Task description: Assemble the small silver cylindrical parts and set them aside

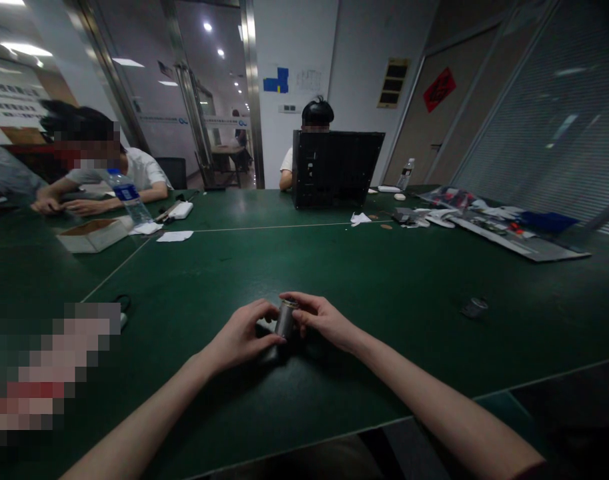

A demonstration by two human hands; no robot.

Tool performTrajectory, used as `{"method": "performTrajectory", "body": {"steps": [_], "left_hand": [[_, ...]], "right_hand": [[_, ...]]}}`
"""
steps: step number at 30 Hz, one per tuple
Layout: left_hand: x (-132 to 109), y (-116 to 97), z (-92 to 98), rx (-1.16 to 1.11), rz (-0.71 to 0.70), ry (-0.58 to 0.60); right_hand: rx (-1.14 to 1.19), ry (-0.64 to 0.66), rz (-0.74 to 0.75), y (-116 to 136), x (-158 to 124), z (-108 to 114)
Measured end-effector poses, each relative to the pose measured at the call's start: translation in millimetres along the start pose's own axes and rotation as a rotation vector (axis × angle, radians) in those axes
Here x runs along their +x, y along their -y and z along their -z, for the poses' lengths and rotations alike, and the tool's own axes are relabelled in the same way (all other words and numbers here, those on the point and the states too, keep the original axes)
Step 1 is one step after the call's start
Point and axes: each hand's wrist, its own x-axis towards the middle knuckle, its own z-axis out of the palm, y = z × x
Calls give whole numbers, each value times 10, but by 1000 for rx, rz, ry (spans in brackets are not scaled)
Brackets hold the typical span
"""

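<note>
Cylinder [285, 321], grey with a brighter rim at its upper end, sits between your two hands above the near middle of the green counter [364, 267], its top leaning slightly to your right. You cannot tell from this angle whether its base touches the surface. Your left hand [241, 333] curls about its left side, the grip pinching it with fingertips toward the upper part and the thumb near the bottom. Your right hand [329, 323] closes from the other side, its grip pinching the same piece close to the rim, with one finger reaching over the top.

Well apart to your right lies a small dark round-bodied part [475, 307], too blurred to make out. Farther off on that side, a flat board [554, 251] carries loose clutter and a blue tray [549, 221]. Across from you stands a large black box-like unit [337, 170], with a person [287, 170] seated behind it. On your left, an open white box [94, 238] sits just beside a plastic bottle [129, 198], and another person [144, 175] leans forward over the counter beyond them.
</note>
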Motion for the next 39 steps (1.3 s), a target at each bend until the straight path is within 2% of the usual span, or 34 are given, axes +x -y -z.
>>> {"method": "performTrajectory", "body": {"steps": [8, 20, 24, 30, 39], "left_hand": [[-6, 0, -10, 31, -9, 25], [5, 46, -53, 174, -29, 35], [7, 75, -68, 175, -54, 29], [-6, 53, -33, 209, -59, 71], [7, 43, -37, 230, -52, 78]], "right_hand": [[-37, -106, 18, 1, 14, -22], [-172, -134, 83, -99, 48, 33], [-101, -98, 78, -87, 35, 22], [34, -68, -20, -30, 15, -29], [132, -169, -21, -77, 26, -33]]}}
